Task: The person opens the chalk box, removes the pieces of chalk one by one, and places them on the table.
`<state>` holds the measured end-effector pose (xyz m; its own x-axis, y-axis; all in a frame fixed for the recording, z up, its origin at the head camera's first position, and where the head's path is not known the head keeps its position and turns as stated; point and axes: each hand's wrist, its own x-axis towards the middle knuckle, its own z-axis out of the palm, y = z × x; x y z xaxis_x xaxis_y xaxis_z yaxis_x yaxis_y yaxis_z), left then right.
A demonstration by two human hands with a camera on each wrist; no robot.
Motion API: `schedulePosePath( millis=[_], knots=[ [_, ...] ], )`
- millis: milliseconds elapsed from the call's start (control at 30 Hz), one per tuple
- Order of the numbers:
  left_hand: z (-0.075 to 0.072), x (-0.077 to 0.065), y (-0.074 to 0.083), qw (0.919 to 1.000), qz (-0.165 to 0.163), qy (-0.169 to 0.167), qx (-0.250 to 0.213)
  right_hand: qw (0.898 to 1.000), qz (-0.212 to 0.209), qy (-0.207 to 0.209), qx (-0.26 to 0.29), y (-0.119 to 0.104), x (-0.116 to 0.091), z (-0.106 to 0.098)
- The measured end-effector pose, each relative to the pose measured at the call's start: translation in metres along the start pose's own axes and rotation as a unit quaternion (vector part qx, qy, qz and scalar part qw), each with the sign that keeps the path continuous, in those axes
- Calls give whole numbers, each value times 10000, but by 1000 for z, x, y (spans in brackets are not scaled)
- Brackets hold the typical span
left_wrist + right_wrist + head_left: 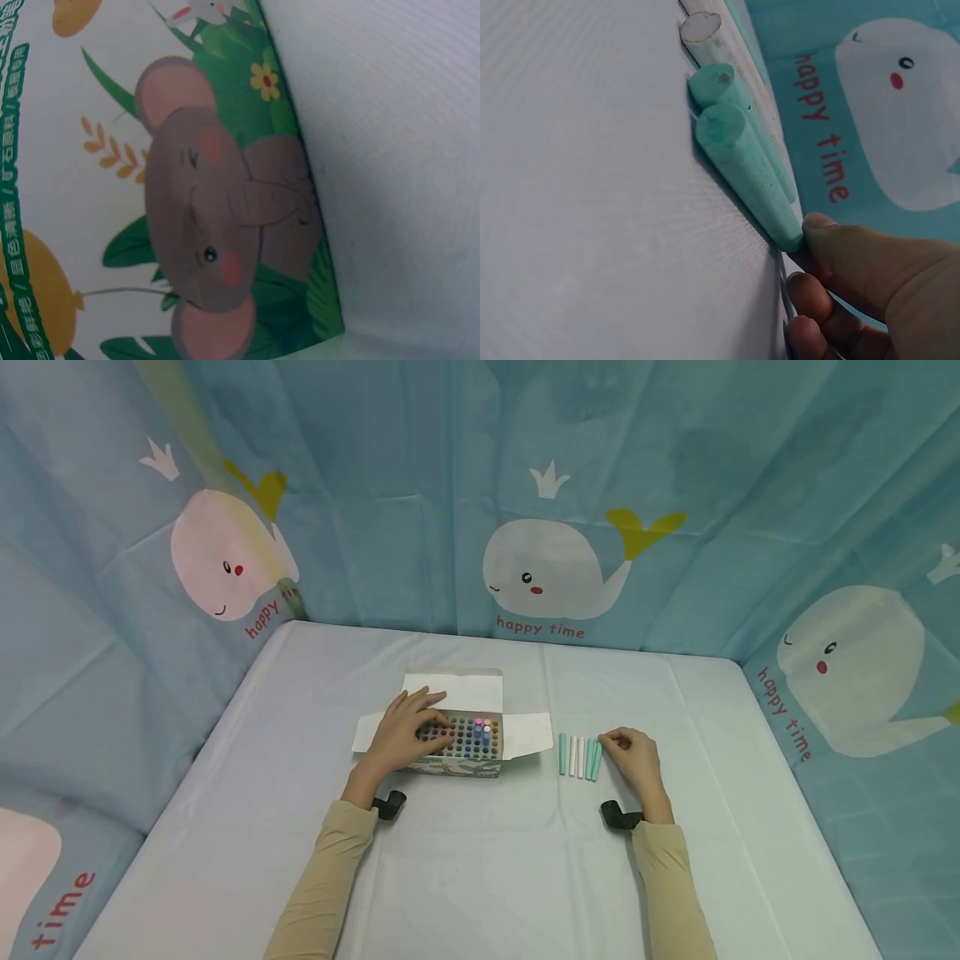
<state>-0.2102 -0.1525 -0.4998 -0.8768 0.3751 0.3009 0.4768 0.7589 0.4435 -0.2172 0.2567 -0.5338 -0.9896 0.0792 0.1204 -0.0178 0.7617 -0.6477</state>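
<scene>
An opened cardboard box (457, 768) holds upright chalk sticks in several colours, their round ends facing up. My left hand (401, 731) lies over the box's left part, thumb and index finger bent above the chalk ends with a gap between them. Right of the box, green and white chalk sticks lie side by side in a row. At the row's right end, my right hand (633, 756) pinches the far end of a green chalk stick (746, 172) between thumb and fingertips. Another green chalk stick (724, 84) lies against it, and a white chalk stick (703, 31) is farther along.
The box's white flaps are folded out, with the lid flap (453, 691) at the back and a side flap (527, 735) reaching toward the chalk row. A white cloth (495, 877) covers the table. Blue whale-print curtains (390, 527) enclose the back and sides.
</scene>
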Motion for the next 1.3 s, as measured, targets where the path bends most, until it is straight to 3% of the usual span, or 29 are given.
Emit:
schedulePosePath(
  millis=[467, 833, 1033, 1300],
  knots=[
    [-1, 0, 2, 10000, 64, 51, 29, 9993, -248, -279, 46, 5, 2, -2],
    [0, 0, 2, 10000, 50, 37, 75, 9992, -215, -318, 131, 3, 1, -4],
    [1, 0, 2, 10000, 39, 39, 38, 9994, -249, -148, 212, -5, 0, -7],
    [0, 0, 1, 10000, 52, 61, 35, 9945, -869, 262, 522, -32, -1, -8]
  ],
)
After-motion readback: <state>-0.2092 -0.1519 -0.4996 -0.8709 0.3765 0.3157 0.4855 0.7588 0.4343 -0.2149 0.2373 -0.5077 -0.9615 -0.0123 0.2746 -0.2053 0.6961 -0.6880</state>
